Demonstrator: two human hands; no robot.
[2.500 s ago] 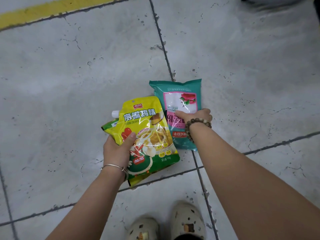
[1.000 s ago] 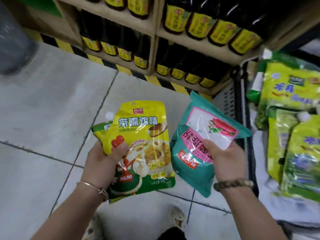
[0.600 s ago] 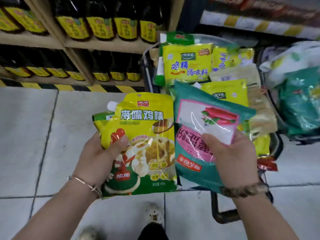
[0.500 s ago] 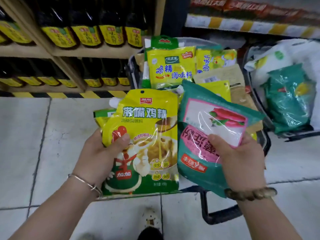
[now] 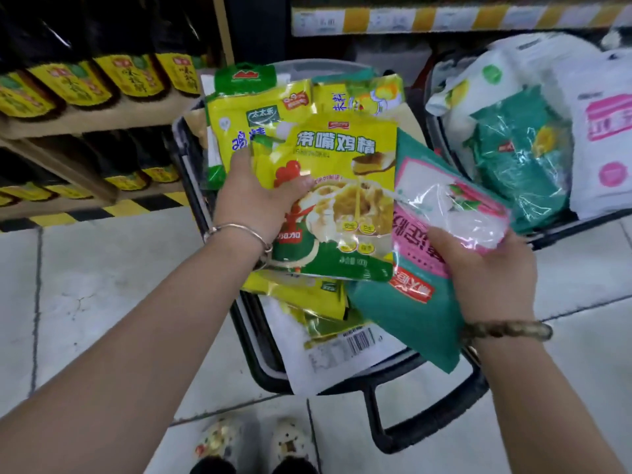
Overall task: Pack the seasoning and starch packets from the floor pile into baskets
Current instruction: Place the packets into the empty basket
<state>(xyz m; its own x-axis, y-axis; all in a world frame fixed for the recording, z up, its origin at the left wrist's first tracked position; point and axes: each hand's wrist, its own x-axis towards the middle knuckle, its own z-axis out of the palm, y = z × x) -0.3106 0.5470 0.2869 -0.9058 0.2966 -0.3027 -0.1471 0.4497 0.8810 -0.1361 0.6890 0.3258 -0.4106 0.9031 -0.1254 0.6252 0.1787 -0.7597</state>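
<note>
Packets first: we've got two in hand, both held over the near basket (image 5: 427, 415) w/ its dark rim and handle. Our left hand (image 5: 254, 203) has fingers clamped on the yellow pouch (image 5: 345, 186), thumb across its front, and there looks to be a second yellow pouch tucked behind it, though the overlap makes that hard to call. Our right hand (image 5: 489, 275) has fingers closed around the teal packet (image 5: 420, 302), thumb on its pink label, packet tilted w/ its low corner hanging past the near rim.

Near basket is already well filled: yellow seasoning pouches (image 5: 246, 124) stacked at the back, a white pack (image 5: 342, 354) w/ barcode lying flat at the front. Far basket (image 5: 561, 230) to the right holds teal packs (image 5: 519, 159) and white bags (image 5: 605, 148).

Step in hand, as we judge it: carry is done, drop-off is not yet made. Next move calls for sorting by kind, prob. yellow pouch down onto the yellow stack here, and teal packet swung right to join the teal ones. Both are slick film, so we should lower and let go flat, not toss, or they'll slide off the heap onto the floor (image 5: 85, 285).
</note>
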